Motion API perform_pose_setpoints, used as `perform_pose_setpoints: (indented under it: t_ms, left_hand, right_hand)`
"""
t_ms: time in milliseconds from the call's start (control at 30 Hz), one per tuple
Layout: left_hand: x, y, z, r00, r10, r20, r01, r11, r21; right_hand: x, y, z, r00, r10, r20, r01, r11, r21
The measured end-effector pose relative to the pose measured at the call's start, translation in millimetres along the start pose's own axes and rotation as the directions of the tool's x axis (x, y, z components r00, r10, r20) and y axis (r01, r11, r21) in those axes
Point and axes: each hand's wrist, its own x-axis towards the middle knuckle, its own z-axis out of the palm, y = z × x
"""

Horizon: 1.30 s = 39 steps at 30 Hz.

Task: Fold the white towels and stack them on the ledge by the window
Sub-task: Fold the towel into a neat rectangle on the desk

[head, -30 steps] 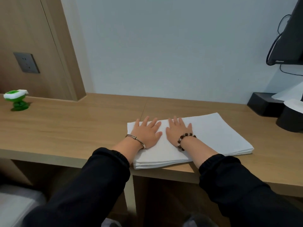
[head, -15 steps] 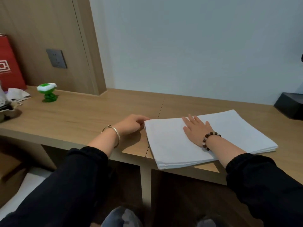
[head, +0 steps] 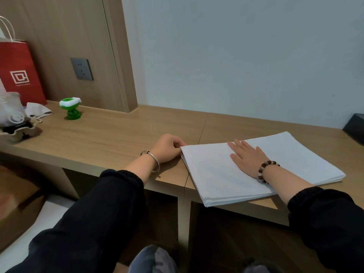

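Currently, the left hand [head: 167, 147] sits at the 9 o'clock side of the folded white towel [head: 295, 160], with its fingers curled and its thumb closed on the far-left corner. 1 second ago it lay flat on the cloth beside the right hand [head: 246, 158]. The right hand remains flat, fingers straight and slightly spread, pressing the middle of the towel onto the table [head: 110, 138]. The towel has kept its place, several layers thick, with its near-left corner at the table's front edge. The change from 2 flat palms to 1 palm plus a corner pinch suggests that smoothing is complete and that a further fold or a lift comes next. The ledge and the window are not in view, so stacking is not yet done. Toward 10 o'clock, well apart from the towel, stand a green toy [head: 71, 109], a crumpled white cloth [head: 37, 111] and a red paper bag [head: 18, 73], with a grey wall socket [head: 81, 68] above them. A black box [head: 354, 127] sits at 3 o'clock, near the towel's far-right corner. None of these touches the towel. Caution: lifting by 1 corner could let the layers slide apart.
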Motion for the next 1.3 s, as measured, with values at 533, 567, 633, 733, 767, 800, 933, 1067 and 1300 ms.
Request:
perform_pose_setpoints:
  t_ms: [533, 567, 633, 733, 767, 800, 933, 1067, 1300]
  left_hand:
    - [33.9, 27.3, -17.2, 0.725, -0.447, 0.524, 0.496, 0.867, 0.052]
    - [35.2, 27.8, -16.6, 0.720, -0.456, 0.523, 0.502, 0.863, 0.061]
    - [36.1, 27.8, -15.2, 0.721, -0.470, 0.509, 0.515, 0.855, 0.061]
    - [35.7, 25.4, -12.5, 0.735, -0.480, 0.478, 0.542, 0.840, 0.010]
    - [36.2, 25.4, -11.7, 0.744, -0.483, 0.462, 0.546, 0.838, -0.004]
    - [36.6, 26.3, -10.7, 0.764, -0.486, 0.425, 0.537, 0.844, 0.001]
    - [45.6, 25.0, 3.7, 0.910, -0.399, 0.112, 0.350, 0.886, 0.304]
    - [45.2, 27.6, 21.1, 0.969, -0.248, -0.020, 0.227, 0.849, 0.476]
    - [-12.6, 51.3, 22.1, 0.961, 0.125, 0.245, -0.219, 0.888, 0.405]
  right_hand:
    - [1.3, -0.8, 2.0, 1.000, 0.016, -0.008, -0.016, 1.000, 0.004]
    - [1.5, -0.7, 2.1, 1.000, 0.017, -0.010, -0.017, 1.000, 0.004]
    - [1.3, -0.4, 2.6, 1.000, 0.014, -0.012, -0.014, 1.000, 0.009]
    - [0.7, 0.0, 2.1, 1.000, 0.012, -0.017, -0.012, 1.000, 0.013]
    - [0.7, -0.3, 2.2, 1.000, 0.019, -0.022, -0.019, 1.000, 0.011]
    - [0.5, -1.4, 2.6, 0.999, 0.036, -0.028, -0.036, 0.999, 0.010]
    - [2.1, -17.8, 6.8, 0.984, 0.166, -0.067, -0.164, 0.986, 0.029]
    - [7.2, -34.4, 3.8, 0.956, 0.289, -0.055, -0.286, 0.956, 0.061]
    - [5.5, -39.7, -0.6, 0.945, 0.321, -0.053, -0.318, 0.946, 0.063]
